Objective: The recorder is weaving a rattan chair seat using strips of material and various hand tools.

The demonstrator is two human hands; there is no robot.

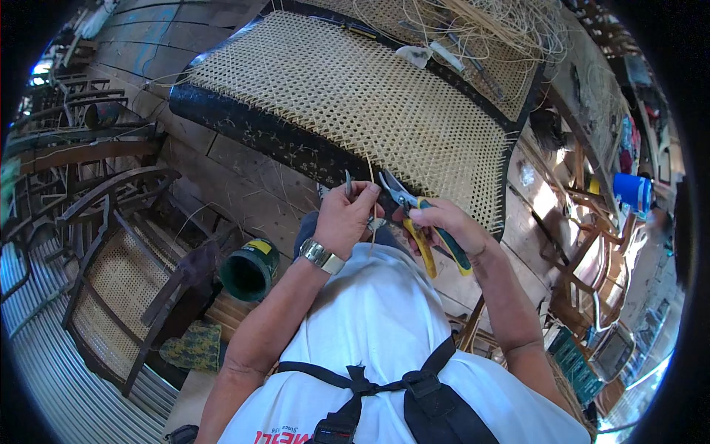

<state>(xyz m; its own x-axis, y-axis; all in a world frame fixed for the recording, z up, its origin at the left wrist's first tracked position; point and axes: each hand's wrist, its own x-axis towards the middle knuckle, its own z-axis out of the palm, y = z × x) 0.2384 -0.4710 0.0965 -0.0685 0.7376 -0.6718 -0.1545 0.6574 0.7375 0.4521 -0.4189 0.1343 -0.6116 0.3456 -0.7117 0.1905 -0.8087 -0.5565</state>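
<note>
My left hand, with a metal watch on its wrist, is closed, pinching a thin cane strand between thumb and finger. A small grey metal tip pokes up out of the same hand; the rest of it is hidden. My right hand is wrapped round pruning shears with yellow and green handles. Their blades point up and left, just beside the strand. Directly beyond both hands lies a woven cane panel in a dark, flower-patterned wooden frame.
A heap of loose cane strands lies on a second woven section at the far right. Near my left forearm stands a dark green bucket. Wooden chair frames crowd the left side, and a blue container is at right.
</note>
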